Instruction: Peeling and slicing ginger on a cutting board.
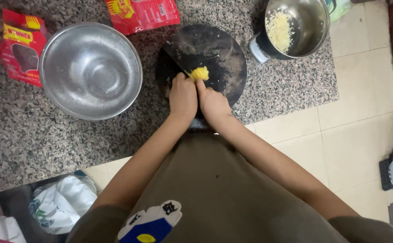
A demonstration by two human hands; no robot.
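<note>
The left hand (183, 96) is closed around the handle of a broad knife (180, 51). The right hand (213, 102) pinches the yellow food piece (200, 73) at its fingertips, steadying it against the blade on the round dark cutting board (225, 67).

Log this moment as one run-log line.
left hand: grips knife | right hand: steadies yellow food piece | on: round dark board | nearby: colander, pot holding chopped bits

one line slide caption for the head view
Two hands cut yellow food with a cleaver on a round board
</note>
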